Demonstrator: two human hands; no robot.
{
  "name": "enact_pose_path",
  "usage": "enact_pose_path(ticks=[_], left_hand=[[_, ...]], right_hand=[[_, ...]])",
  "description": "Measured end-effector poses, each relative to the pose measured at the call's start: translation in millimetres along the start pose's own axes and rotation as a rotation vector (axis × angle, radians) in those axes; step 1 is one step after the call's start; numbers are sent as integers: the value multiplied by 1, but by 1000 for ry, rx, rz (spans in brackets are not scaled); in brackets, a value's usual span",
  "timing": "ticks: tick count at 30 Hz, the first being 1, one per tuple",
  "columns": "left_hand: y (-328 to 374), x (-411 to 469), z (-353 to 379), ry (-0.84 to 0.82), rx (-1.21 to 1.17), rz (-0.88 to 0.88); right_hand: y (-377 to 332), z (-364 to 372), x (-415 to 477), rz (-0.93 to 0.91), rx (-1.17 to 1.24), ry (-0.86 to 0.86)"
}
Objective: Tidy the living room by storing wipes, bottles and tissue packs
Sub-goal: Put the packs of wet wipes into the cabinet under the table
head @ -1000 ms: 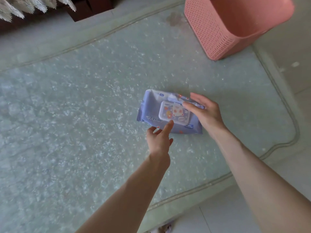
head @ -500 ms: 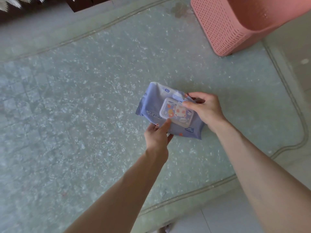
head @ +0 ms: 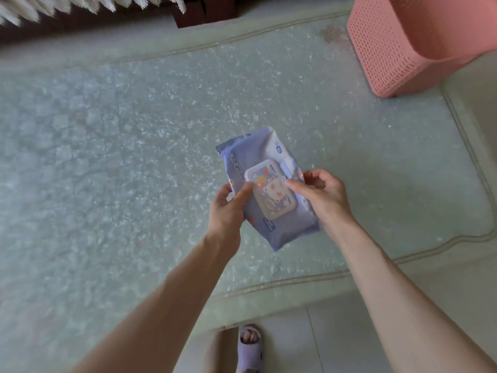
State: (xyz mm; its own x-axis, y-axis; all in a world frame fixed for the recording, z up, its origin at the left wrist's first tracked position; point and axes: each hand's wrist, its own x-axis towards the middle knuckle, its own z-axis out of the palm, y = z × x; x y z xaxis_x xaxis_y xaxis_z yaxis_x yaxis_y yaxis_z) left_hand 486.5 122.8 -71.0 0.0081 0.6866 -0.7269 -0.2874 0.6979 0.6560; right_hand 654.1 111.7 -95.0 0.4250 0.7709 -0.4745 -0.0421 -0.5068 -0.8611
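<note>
Wipes pack [head: 265, 184] now off the table [head: 107, 157]; your left hand [head: 228, 208] & right hand [head: 321, 196] both clamp it, ready for the pink basket [head: 390, 49].

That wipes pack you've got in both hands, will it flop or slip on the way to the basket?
The wipes pack is probably soft: its film looks creased. The rigid lid likely stiffens the middle. The film may be slick, so two hands seem wise.

A home's living area: a pale green patterned rug [head: 134, 157] with a piped border lies on light floor tiles [head: 336, 337], a pink perforated plastic basket [head: 390, 49] at its far right corner, dark wooden furniture [head: 204, 12] beyond, and a slippered foot [head: 248, 348] at its near edge.
</note>
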Motion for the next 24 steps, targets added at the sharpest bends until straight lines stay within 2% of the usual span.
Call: enact_pose_path(ticks=[10,18,24], left_hand=[[-21,-89,-124,122,-82,119],[-48,-145,-226,135,-227,122],[-70,-190,-318,69,-302,137]], right_hand=[[13,65,-131,24,18,-271],[44,133,-218,65,22,-351],[73,193,-288,76,62,-361]])
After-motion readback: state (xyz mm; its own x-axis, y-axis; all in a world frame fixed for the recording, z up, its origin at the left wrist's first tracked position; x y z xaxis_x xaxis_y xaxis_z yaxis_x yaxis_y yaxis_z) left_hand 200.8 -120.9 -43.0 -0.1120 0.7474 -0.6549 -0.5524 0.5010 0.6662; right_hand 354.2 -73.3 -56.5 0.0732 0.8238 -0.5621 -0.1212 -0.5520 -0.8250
